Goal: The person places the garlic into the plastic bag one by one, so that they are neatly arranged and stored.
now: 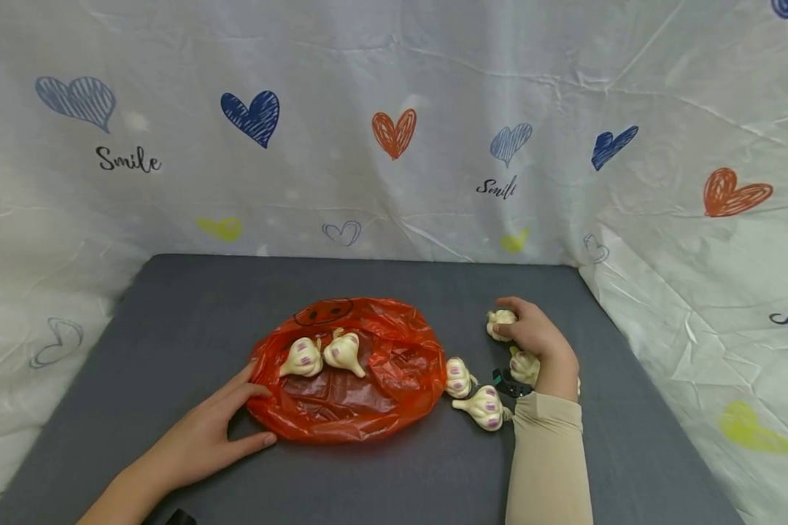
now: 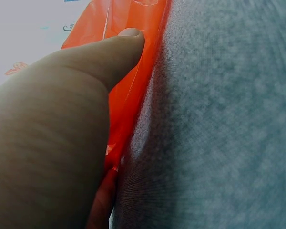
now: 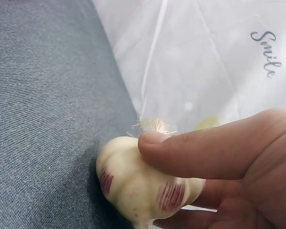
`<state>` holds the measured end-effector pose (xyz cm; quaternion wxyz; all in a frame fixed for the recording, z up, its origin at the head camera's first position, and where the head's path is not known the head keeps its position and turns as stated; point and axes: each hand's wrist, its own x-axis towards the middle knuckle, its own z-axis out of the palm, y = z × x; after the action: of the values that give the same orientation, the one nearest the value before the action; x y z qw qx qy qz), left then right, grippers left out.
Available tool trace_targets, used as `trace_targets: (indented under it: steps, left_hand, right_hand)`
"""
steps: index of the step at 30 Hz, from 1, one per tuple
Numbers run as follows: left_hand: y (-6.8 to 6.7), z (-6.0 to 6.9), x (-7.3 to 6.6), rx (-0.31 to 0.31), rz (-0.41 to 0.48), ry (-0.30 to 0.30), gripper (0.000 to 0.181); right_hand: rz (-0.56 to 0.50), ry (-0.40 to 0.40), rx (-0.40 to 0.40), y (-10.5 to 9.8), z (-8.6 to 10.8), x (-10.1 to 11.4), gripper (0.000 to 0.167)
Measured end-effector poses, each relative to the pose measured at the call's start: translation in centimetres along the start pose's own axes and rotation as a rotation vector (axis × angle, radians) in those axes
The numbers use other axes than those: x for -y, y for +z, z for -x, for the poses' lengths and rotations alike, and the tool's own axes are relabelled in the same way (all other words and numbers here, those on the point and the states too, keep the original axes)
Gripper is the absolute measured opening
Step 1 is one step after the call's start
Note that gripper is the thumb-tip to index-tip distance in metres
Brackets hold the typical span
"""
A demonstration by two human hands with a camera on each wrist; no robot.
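A red plastic bag (image 1: 394, 364) lies spread open on the dark table, with two garlic bulbs (image 1: 302, 357) inside at its left. The left hand (image 1: 203, 437) rests at the bag's left edge, fingers and thumb extended against it; in the left wrist view the thumb (image 2: 119, 50) lies against the red plastic (image 2: 126, 90). To the right of the bag, the right hand (image 1: 540, 337) grips a garlic bulb (image 1: 501, 325) between thumb and fingers. The right wrist view shows this bulb (image 3: 143, 181) close to the table surface, the thumb (image 3: 181, 152) on its upper side.
Two bulbs (image 1: 484, 408) lie just right of the bag. Another bulb (image 1: 524, 366) is partly hidden by the right wrist, with a sliver of something pale beyond it. A white curtain (image 1: 433, 73) with printed hearts hangs behind the grey table (image 1: 203, 284).
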<state>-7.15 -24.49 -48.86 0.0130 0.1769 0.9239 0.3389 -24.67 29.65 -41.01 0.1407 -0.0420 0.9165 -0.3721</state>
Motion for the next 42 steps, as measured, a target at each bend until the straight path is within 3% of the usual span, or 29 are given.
trace_targets:
  steps: [8, 35, 42]
  left_hand:
    - [0.1, -0.1, 0.2, -0.005, 0.011, 0.013, 0.054]
    - [0.0, 0.1, 0.1, 0.012, 0.013, -0.015, 0.055]
    - [0.1, 0.0, 0.1, 0.003, 0.007, 0.009, 0.053]
  right_hand:
    - [0.005, 0.007, 0.005, 0.1, -0.1, 0.3, 0.064]
    - [-0.020, -0.073, -0.152, 0.4, -0.6, 0.9, 0.063]
    - [-0.006, -0.082, -0.165, 0.4, -0.6, 1.3, 0.062]
